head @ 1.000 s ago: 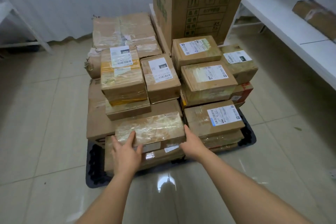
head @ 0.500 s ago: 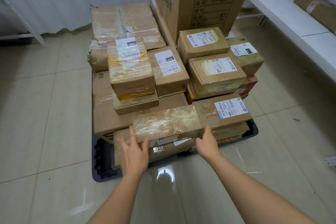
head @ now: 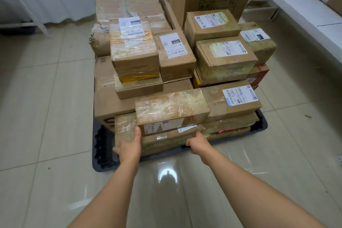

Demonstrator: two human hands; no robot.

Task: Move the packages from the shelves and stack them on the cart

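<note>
Cardboard package between lowered hands

Tape-wrapped brown package flat atop front stack; many taped, labelled cartons piled on dark cart.
</note>
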